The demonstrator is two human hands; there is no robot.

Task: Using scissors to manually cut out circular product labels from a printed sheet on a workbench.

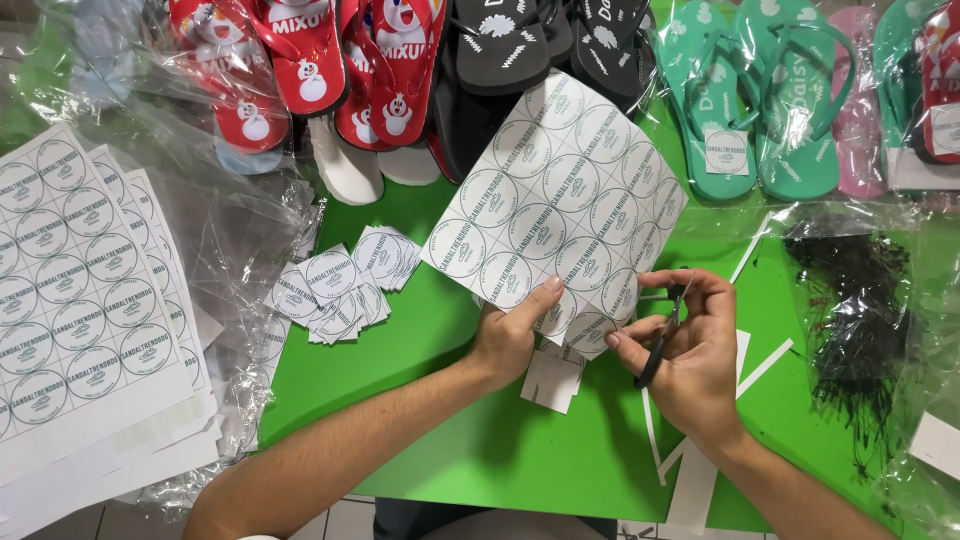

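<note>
My left hand pinches the lower edge of a white sheet of round printed labels, held up and tilted over the green table. My right hand grips black scissors at the sheet's lower right corner, the blades mostly hidden behind the paper. Small cut label squares lie just under my left hand.
A pile of cut square labels lies to the left. Stacked uncut label sheets and clear plastic bags fill the far left. Red, black, green and pink flip-flops line the back. White paper strips and black plastic tag fasteners lie right.
</note>
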